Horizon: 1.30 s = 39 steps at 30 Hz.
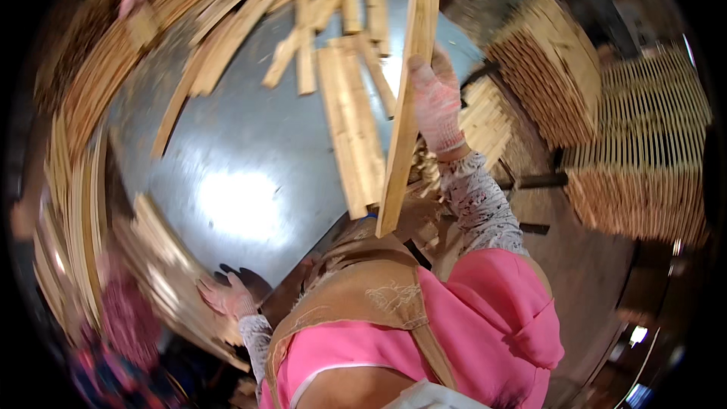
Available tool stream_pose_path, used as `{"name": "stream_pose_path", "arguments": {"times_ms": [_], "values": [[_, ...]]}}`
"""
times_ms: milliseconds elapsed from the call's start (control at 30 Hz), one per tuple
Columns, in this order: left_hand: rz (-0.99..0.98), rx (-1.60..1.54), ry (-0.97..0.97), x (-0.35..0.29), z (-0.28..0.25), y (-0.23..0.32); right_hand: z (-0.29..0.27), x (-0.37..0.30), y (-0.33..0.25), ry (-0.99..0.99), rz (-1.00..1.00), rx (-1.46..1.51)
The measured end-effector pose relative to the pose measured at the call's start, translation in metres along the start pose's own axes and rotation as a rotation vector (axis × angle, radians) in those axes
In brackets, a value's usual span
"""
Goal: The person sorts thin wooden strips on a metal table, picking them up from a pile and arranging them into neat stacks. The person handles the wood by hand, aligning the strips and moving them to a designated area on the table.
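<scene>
My right hand (437, 98), in a pale knit glove, grips a long thin wooden slat (407, 98) that stands nearly upright over the grey metal table (250, 144). My left hand (226, 297), also gloved, rests with fingers spread on the table's near edge beside a pile of slats (163, 257). Two flat boards (353, 129) lie on the table just left of the held slat. Several shorter loose slats (318, 30) lie scattered farther back.
Curved rows of stacked slats (91, 91) line the table's left and far sides. Tall stacks of slats (640, 151) stand on the floor at the right. Another person in dark patterned clothing (125, 333) is at the lower left.
</scene>
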<state>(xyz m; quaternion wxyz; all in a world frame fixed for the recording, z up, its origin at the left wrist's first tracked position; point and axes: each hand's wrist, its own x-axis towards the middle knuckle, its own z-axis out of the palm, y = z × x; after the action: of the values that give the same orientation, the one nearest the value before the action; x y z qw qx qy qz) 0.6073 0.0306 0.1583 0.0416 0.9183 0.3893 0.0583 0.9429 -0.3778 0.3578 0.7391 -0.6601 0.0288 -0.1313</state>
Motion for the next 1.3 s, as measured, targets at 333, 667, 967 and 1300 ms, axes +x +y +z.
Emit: {"name": "stream_pose_path", "arguments": {"times_ms": [333, 667, 967, 1300], "values": [[0.460, -0.518, -0.518, -0.049, 0.051, 0.384, -0.481, 0.036, 0.210, 0.730, 0.686, -0.927], [0.518, -0.031, -0.482, -0.083, 0.069, 0.456, -0.521, 0.111, 0.312, 0.710, 0.805, -1.075], [0.502, 0.033, -0.531, -0.038, 0.066, 0.396, -0.486, 0.054, 0.282, 0.533, 0.524, -1.005], [0.271, -0.345, -0.807, -0.010, 0.009, 0.210, -0.108, -0.053, 0.170, -0.553, 0.709, -0.365]]}}
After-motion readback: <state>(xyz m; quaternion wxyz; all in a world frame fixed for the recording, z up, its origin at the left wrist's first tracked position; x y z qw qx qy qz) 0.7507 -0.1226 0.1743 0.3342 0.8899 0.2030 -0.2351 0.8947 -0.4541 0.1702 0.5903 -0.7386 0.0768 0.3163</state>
